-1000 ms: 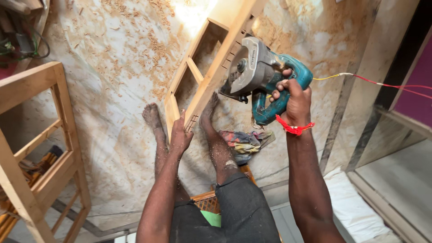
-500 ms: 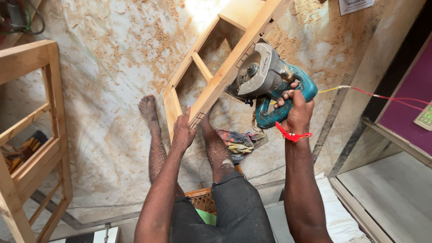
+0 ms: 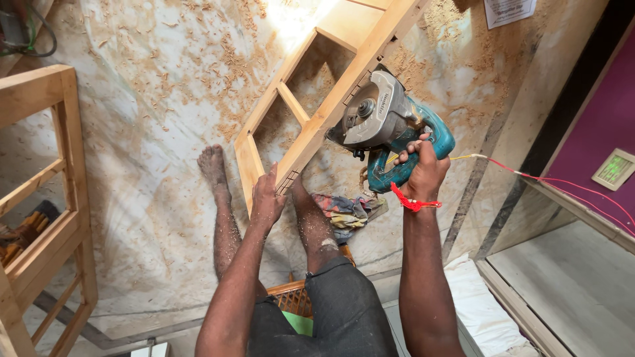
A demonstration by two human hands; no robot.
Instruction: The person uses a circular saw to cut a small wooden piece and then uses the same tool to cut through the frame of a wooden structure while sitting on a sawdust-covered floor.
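Two hands are at work, and we see both from above. Our right hand (image 3: pixel 423 168) is clenched around the handle of a teal saw (image 3: pixel 390 129), a circular one with a grey metal guard, and a red thread is tied around that wrist. The saw sits against the right-hand rail of a wooden frame (image 3: pixel 317 125), about midway along the rail, with its guard touching the wood. We cannot see the blade itself, so we cannot tell whether it is in the wood.

Our left hand (image 3: pixel 268 198) is closed over the near end of that same rail, gripping it just beside the near corner of the frame. The frame runs slanted from that corner, near and left of centre, up to the far right, and has cross pieces between its two rails.

Both bare feet rest on the floor (image 3: pixel 152 132), which is strewn with sawdust; the left one lies just left of the frame's near end. A bundle of coloured cloth (image 3: pixel 347 211) lies near, below the saw. A red cord (image 3: pixel 562 185) leads off to the right from the saw. At far left stands a second wooden frame, a rack (image 3: pixel 46 198) of pale bars, well apart from our hands.
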